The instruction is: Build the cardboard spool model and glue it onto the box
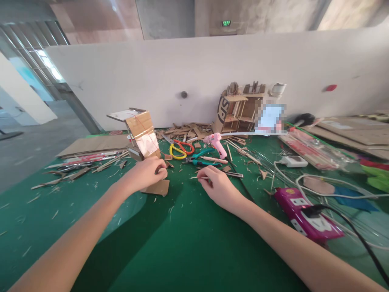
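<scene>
Here, a thin stick [195,177] is pinched by the right hand [218,187] over the green counter [170,251]. The cardboard model [145,136] is placed on the counter's left side, partly covered by the curled left hand [149,174]; whether it is gripped cannot be told.

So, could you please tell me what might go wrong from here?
The tall cardboard model could tip if the left hand, at its lower part, bumps it. The thin stick in the fingers of the right hand might snap if pressed hard. The pink glue gun just beyond that hand could be knocked over; whether it is hot cannot be seen.
</scene>
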